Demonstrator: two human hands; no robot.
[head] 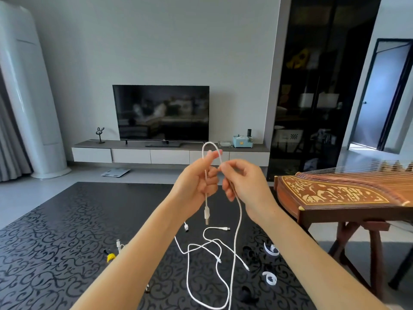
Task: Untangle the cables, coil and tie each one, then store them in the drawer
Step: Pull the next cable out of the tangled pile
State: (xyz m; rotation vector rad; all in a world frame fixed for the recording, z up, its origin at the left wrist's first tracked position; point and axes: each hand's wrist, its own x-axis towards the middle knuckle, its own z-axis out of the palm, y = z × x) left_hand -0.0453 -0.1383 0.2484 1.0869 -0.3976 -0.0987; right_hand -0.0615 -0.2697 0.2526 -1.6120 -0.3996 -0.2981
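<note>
While looped overhead | white cable (211,145) pinched by left hand (196,182) fingers | right hand (243,182) fingers too

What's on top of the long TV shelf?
On the TV shelf stand the TV, a bunny figure, a blue box and a clear tray. Whatever sits behind the TV is hidden.

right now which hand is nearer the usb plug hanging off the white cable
Left. The left hand grips the white cable just above the USB plug, which dangles right below it. The right hand holds the other strand, up and to the plug's right.
</note>
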